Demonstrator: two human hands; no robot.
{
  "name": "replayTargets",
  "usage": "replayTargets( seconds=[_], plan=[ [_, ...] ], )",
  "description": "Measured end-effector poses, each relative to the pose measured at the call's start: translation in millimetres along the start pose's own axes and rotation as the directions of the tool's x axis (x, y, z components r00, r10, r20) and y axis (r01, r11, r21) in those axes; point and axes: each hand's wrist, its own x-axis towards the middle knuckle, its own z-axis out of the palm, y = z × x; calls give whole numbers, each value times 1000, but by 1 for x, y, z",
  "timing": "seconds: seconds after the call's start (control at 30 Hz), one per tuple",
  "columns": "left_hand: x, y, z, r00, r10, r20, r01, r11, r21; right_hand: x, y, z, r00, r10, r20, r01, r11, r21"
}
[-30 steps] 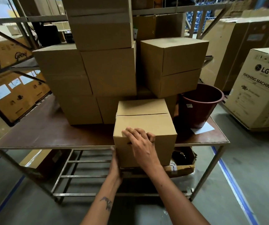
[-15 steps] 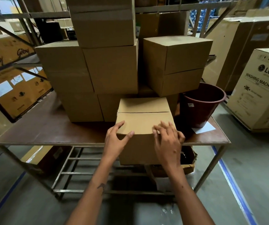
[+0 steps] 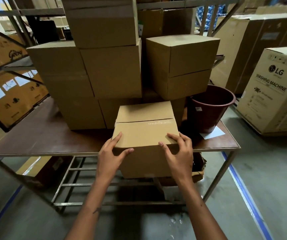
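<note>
Left hand (image 3: pixel 110 155) and right hand (image 3: pixel 179 151) only clamp the 2 near top corners of the box (image 3: pixel 144 134), which is at the table (image 3: pixel 35 135) front edge. With nothing under it, I'd bet it slips and drops.

- Dim, warm indoor light; pale daylight far top left.
- Deep shadow under the surface (image 3: pixel 35 135) and between the stacked boxes (image 3: pixel 111 71).
- Tape glare on the front box (image 3: pixel 144 134).
- Wide-angle bending and softness at the edges.

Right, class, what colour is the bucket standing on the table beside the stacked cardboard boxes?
The bucket is a dark reddish-brown, maroon inside and out; the head view shows it.
</note>
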Motion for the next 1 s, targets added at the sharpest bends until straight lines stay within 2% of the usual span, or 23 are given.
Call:
replayTargets(
  seconds=[0.2, 0.3, 0.4, 0.47, 0.57, 0.73, 0.83, 0.9, 0.93, 1.0],
  plan=[
    [-32, -16, -26, 995, -55, -83, 40, 984, -175, -18, -36, 9, 978, -211, -9, 209, 975, -76],
    [-44, -29, -25, 992, -105, -67, 79, 948, -309, -15, -55, 15, 954, -299, 0, 298, 951, -86],
    [-50, -45, -2, 984, -179, -10, 153, 866, -476, -7, -72, 18, 908, -415, 63, 420, 901, -108],
    [-53, -52, 19, 967, -254, 4, 219, 826, -519, -1, -79, 22, 864, -481, 147, 499, 857, -129],
    [-58, -70, 51, 951, -307, 49, 285, 797, -533, 0, -85, 32, 818, -483, 311, 546, 822, -159],
    [-68, -85, 77, 957, -251, 147, 290, 781, -553, -9, -69, 58, 733, -483, 478, 624, 758, -190],
    [-65, -93, 84, 930, -307, 205, 369, 770, -521, -8, -59, 67, 662, -464, 589, 638, 761, -118],
    [-60, -98, 88, 929, -311, 203, 371, 787, -493, -7, -59, 66, 601, -455, 657, 650, 757, -71],
    [-58, -99, 89, 933, -298, 201, 359, 803, -476, -7, -60, 64, 588, -449, 673, 659, 748, -77],
    [-50, -102, 90, 941, -280, 189, 335, 840, -426, -9, -56, 60, 648, -457, 610, 677, 712, -185]
  ],
)
